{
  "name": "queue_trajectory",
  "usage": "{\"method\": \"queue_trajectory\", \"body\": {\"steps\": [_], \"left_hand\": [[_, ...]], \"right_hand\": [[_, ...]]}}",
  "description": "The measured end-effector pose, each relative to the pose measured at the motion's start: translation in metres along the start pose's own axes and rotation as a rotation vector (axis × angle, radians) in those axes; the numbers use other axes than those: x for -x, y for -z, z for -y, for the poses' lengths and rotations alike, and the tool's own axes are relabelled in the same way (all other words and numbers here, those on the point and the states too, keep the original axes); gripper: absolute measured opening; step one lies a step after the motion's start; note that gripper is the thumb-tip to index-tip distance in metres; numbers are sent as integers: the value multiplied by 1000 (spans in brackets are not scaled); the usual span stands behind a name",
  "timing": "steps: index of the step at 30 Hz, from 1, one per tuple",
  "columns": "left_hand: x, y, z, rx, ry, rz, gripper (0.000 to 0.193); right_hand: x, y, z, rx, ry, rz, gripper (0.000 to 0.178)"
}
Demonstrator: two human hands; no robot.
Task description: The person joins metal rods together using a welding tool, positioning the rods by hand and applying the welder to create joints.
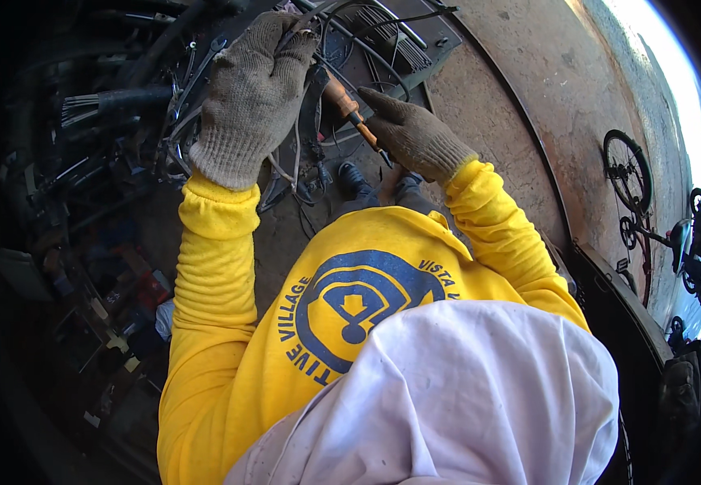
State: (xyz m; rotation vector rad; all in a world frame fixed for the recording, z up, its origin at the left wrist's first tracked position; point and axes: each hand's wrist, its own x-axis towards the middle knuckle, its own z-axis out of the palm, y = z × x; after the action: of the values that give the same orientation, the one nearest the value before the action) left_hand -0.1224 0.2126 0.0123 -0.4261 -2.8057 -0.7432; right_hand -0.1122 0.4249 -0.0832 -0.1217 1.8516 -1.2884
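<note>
A copper-coloured tool (340,96) slants from beside the left hand (255,97) to the nearer right hand (417,136) — hands apart, though whether either grips it I cannot tell.

Tool (339,97) apparently between left hand (257,93) and right hand (419,137).

This is looking like a workshop: a wrench (198,73) and wires (296,153) are lying about, rods (399,42) are resting on a bench (443,52), and a bike (628,233) is standing farther off.
</note>
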Motion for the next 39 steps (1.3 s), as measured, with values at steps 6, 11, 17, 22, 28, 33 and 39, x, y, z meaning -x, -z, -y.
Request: {"method": "queue_trajectory", "body": {"steps": [6, 11, 17, 22, 28, 33, 39], "left_hand": [[4, -1, 17, -424, -294, -47, 18], [9, 3, 3, -99, -58, -67, 17], [2, 4, -3, -81, -28, 9, 15], [3, 12, 15, -306, -159, -78, 18], [5, 7, 9, -259, -204, -16, 16], [11, 6, 4, -75, 40, -59, 17], [7, 1, 6, -22, -45, -123, 15]], "right_hand": [[-56, -8, 23, 36, 205, -44, 56], [5, -15, -18, 52, 117, -84, 58], [-90, -8, 9, 37, 308, -67, 59], [-2, -23, -21, 7, 145, -86, 59], [-42, -12, 8, 52, 168, -106, 57], [-19, -21, -12, 88, 191, -109, 59], [-22, -12, 1, 0, 77, -96, 58]]}}
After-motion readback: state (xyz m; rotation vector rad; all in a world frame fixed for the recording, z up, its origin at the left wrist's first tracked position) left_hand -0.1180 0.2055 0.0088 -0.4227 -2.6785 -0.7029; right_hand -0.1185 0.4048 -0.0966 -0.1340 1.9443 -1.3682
